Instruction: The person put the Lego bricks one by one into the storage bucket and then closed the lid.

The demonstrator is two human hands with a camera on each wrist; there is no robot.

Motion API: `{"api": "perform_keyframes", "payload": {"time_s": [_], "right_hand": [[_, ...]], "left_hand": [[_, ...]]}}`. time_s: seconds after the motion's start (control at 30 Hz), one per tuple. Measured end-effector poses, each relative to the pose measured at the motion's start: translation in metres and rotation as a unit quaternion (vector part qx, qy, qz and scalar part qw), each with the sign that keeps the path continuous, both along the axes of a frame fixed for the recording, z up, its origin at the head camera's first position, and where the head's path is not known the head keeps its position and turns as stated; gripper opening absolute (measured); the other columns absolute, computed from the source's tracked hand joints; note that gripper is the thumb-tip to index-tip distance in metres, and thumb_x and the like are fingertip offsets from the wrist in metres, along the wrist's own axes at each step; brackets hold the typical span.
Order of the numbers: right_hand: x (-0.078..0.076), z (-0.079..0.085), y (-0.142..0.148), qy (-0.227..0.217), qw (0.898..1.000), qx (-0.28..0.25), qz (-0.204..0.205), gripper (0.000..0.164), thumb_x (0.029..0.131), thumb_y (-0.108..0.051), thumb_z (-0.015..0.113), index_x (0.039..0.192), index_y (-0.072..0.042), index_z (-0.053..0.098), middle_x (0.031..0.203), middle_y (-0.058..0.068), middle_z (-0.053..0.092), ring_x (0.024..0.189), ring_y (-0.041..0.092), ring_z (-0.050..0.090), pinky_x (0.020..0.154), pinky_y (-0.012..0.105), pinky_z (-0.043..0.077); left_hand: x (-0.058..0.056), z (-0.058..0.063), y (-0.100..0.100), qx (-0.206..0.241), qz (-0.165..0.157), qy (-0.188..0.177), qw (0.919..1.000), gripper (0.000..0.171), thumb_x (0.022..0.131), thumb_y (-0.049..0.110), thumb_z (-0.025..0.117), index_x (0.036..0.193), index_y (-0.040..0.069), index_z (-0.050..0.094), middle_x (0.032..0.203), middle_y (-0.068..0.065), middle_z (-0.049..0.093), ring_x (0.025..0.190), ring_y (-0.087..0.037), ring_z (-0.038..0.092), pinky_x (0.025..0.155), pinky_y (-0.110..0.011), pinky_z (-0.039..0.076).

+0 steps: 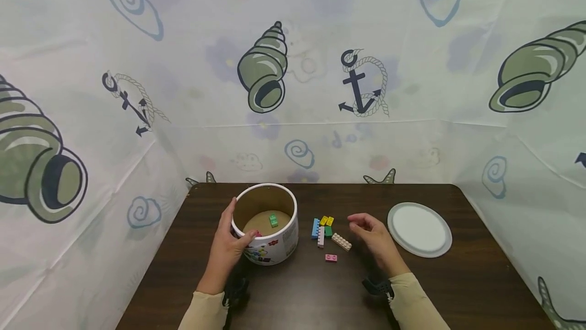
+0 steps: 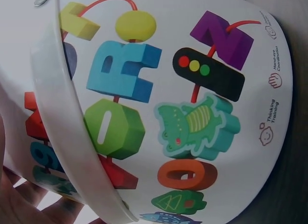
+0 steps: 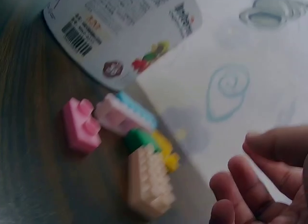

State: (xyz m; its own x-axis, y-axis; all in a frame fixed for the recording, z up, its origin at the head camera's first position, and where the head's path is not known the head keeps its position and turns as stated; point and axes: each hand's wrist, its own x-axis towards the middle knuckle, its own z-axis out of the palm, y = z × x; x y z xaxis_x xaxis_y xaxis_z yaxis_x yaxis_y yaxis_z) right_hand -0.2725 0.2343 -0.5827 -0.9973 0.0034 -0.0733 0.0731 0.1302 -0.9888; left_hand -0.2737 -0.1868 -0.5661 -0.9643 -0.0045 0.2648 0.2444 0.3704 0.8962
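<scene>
My left hand (image 1: 224, 248) grips a white round tub (image 1: 286, 242) at its left side, with the thumb over the near rim. Printed letters and animals cover the tub's wall (image 2: 144, 123) in the left wrist view, where a white plastic band crosses it. Inside lie a green toy brick (image 1: 273, 219) and, near the thumb, a pink one (image 1: 258, 234). My right hand (image 1: 375, 241) hovers right of the loose bricks, fingers loosely bent and holding nothing. Nearest to it is a beige brick (image 1: 341, 241); a pink brick (image 1: 331, 258) lies apart, closer to me.
Beside the tub cluster a blue brick (image 1: 315, 228), a pale pink brick (image 1: 321, 237), a dark green brick (image 1: 328, 231) and yellow bricks (image 1: 327, 220). A white round lid (image 1: 418, 229) lies on the brown table (image 1: 293, 299) at the right. Patterned cloth (image 1: 320, 152) hangs behind.
</scene>
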Motion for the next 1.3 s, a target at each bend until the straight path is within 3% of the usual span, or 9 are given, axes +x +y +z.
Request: {"api": "perform_keyframes", "payload": {"time_s": [0.13, 0.27, 0.47, 0.83, 1.07, 1.3], "right_hand": [[-0.007, -0.022, 0.006, -0.015, 0.999, -0.030, 0.019, 0.041, 0.108, -0.020, 0.069, 0.141, 0.003, 0.064, 0.123, 0.021, 0.068, 0.106, 0.025, 0.067, 0.087, 0.030, 0.057], [-0.010, -0.033, 0.012, -0.016, 0.999, -0.033, 0.036, 0.040, 0.109, -0.019, 0.068, 0.142, 0.003, 0.063, 0.122, 0.021, 0.068, 0.105, 0.023, 0.067, 0.088, 0.029, 0.058], [-0.009, -0.029, 0.010, -0.015, 0.998, 0.031, 0.060, 0.040, 0.106, -0.024, 0.072, 0.139, -0.002, 0.066, 0.120, 0.017, 0.069, 0.104, 0.024, 0.064, 0.088, 0.031, 0.057], [-0.009, -0.028, 0.003, -0.010, 0.992, 0.101, 0.074, 0.036, 0.097, -0.025, 0.084, 0.127, -0.009, 0.075, 0.115, 0.010, 0.071, 0.101, 0.022, 0.064, 0.083, 0.031, 0.055], [-0.008, -0.027, 0.004, -0.010, 0.992, 0.095, 0.083, 0.040, 0.095, -0.021, 0.086, 0.130, -0.009, 0.074, 0.118, 0.012, 0.073, 0.102, 0.023, 0.065, 0.084, 0.029, 0.056], [-0.009, -0.027, 0.004, -0.005, 0.987, 0.123, 0.103, 0.043, 0.091, -0.018, 0.089, 0.131, -0.011, 0.074, 0.121, 0.010, 0.072, 0.103, 0.022, 0.061, 0.086, 0.028, 0.053]], "left_hand": [[0.000, -0.001, -0.001, -0.006, 0.005, 0.001, 1.0000, 0.111, 0.089, 0.029, 0.092, 0.176, 0.024, 0.023, 0.179, -0.014, 0.027, 0.154, -0.043, 0.040, 0.121, -0.069, 0.038], [-0.002, -0.001, 0.000, -0.006, 0.003, 0.005, 1.0000, 0.110, 0.089, 0.030, 0.092, 0.176, 0.024, 0.023, 0.178, -0.013, 0.027, 0.154, -0.043, 0.040, 0.121, -0.068, 0.039], [-0.003, -0.001, 0.001, -0.002, 0.004, 0.000, 1.0000, 0.111, 0.089, 0.030, 0.092, 0.176, 0.024, 0.023, 0.179, -0.012, 0.027, 0.154, -0.043, 0.039, 0.121, -0.067, 0.038], [-0.003, -0.003, 0.002, 0.009, 0.005, -0.005, 0.9999, 0.110, 0.089, 0.024, 0.092, 0.175, 0.030, 0.024, 0.178, -0.012, 0.028, 0.154, -0.045, 0.039, 0.121, -0.067, 0.038], [-0.004, -0.002, 0.002, -0.001, 0.011, 0.002, 0.9999, 0.108, 0.089, 0.026, 0.092, 0.175, 0.028, 0.025, 0.177, -0.016, 0.030, 0.152, -0.045, 0.041, 0.120, -0.069, 0.040], [-0.003, -0.001, 0.004, -0.003, 0.013, 0.008, 0.9999, 0.110, 0.088, 0.026, 0.093, 0.175, 0.025, 0.026, 0.176, -0.016, 0.031, 0.149, -0.043, 0.043, 0.118, -0.065, 0.042]]}}
